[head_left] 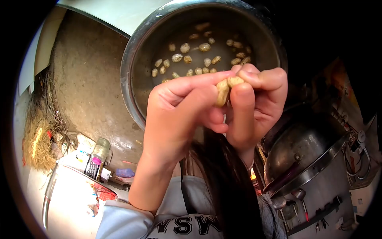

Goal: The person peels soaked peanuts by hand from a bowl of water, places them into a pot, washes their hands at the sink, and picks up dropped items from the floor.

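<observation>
Pinched between my two hands is a peanut (pixel 223 94) in its pale shell. It looks bent or split at the middle, and I cannot tell whether its two parts are still joined. My left hand (pixel 181 103) grips the longer part with thumb and fingers. My right hand (pixel 258 99) has thumb and forefinger closed on the shorter part. Both hands are over the near side of a large metal basin (pixel 128 81). Several wet peanuts (pixel 185 47) lie in the basin, apparently in water. The hands hide its near part.
At the lower right a big dark metal wok or pan (pixel 302 155) stands tilted, near hanging utensils (pixel 304 205). A straw broom (pixel 38 139) is at the far left. A jar (pixel 100 149) and small items sit at the lower left. Long dark hair hangs below my hands.
</observation>
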